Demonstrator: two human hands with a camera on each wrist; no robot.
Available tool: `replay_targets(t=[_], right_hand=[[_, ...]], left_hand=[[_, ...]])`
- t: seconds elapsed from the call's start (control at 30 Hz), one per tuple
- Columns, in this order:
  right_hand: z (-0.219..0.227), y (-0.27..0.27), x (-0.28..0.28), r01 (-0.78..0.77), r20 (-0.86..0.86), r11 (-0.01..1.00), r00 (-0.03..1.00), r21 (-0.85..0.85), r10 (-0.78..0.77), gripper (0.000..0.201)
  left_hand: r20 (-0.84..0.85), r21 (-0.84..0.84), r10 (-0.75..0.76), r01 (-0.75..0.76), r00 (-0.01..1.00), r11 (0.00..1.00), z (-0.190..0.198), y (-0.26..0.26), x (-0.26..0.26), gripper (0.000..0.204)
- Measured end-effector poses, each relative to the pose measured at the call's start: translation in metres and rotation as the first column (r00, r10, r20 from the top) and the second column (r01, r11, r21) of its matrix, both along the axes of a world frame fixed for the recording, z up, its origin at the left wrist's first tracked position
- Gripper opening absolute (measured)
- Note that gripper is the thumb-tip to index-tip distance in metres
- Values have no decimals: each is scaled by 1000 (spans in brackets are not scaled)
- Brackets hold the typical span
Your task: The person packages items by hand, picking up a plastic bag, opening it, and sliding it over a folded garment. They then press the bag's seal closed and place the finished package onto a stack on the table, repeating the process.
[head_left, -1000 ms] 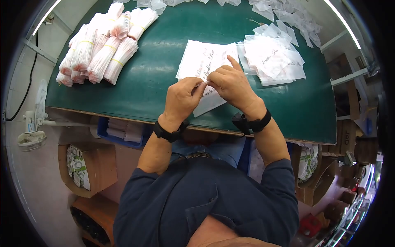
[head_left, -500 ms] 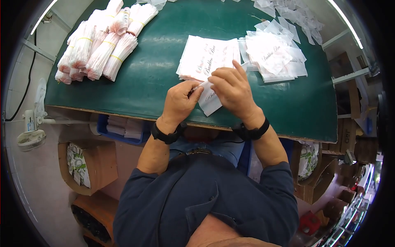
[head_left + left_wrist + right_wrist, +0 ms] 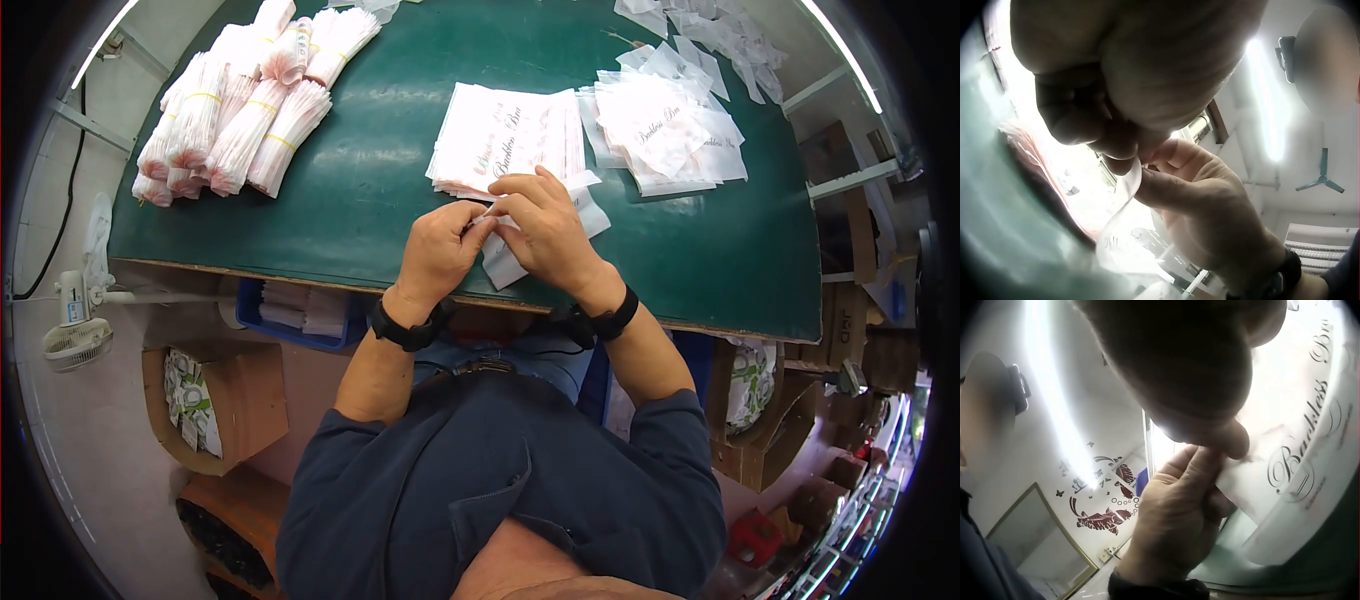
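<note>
A frosted white bag (image 3: 592, 212) with dark script lettering is held between both hands near the table's front. My left hand (image 3: 437, 250) pinches its edge between thumb and fingers. Close against it, my right hand (image 3: 552, 238) pinches the same edge, thumb and fingertips almost meeting those of the left. In the right wrist view the lettering on the bag (image 3: 1300, 481) reads "Backless Bra". The left wrist view shows the bag's edge (image 3: 1124, 212) curving down from the fingertips. Just beyond the hands lies a stack of similar printed bags (image 3: 520, 115).
A loose pile of printed bags (image 3: 655, 135) lies to the right on the green table (image 3: 390, 130). Banded rolls of bags (image 3: 240, 120) are heaped at the far left. Clear scraps (image 3: 735, 50) lie at the back right. A blue bin (image 3: 292, 325) sits below the table edge.
The right hand moved away from the left along the bag, then came back in to meet it. The bag now spreads out under and beyond the right hand. The left hand barely moved.
</note>
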State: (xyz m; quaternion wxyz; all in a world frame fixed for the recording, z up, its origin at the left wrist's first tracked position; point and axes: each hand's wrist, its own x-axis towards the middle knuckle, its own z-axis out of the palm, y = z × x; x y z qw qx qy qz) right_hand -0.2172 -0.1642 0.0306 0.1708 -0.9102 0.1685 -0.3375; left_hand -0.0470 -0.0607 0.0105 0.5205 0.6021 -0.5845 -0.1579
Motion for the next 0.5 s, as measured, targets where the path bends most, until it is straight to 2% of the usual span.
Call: replay_targets(t=[0.1,0.13,0.2,0.27,0.3,0.33,0.37,0.4,0.43,0.5], right_hand=[[2,-4,3,-75,-157,994,986,-75,62,18],[2,-15,-5,-58,-155,996,987,-70,46,18],[6,-42,-30,-16,-385,972,920,-234,-77,16],[22,-51,-42,-44,-411,973,910,-225,-54,16],[32,-56,-46,-58,-439,975,897,-213,-43,15],[35,-51,-52,-63,-472,981,881,-186,-33,16],[37,-45,-55,-55,-474,982,880,-180,-37,16],[41,-44,-53,-86,-483,975,875,-207,-26,15],[44,-41,-50,-119,-493,966,870,-230,-10,16],[50,-30,-42,-161,-505,957,863,-241,18,16]], left_hand=[[-81,53,0,5,997,999,-6,7,7,15],[-116,80,-1,11,993,997,-9,9,12,15],[-149,148,-18,40,989,988,-22,20,27,15],[-227,263,17,45,974,964,-33,28,40,15],[-225,257,19,40,974,966,-28,26,40,15],[-14,102,82,-80,997,992,-22,28,36,17],[184,-82,173,-160,968,984,-12,28,31,20],[352,-293,299,-199,887,935,1,21,28,23],[352,-301,302,-198,886,933,17,17,23,23],[464,-235,79,37,882,971,56,22,7,28]])
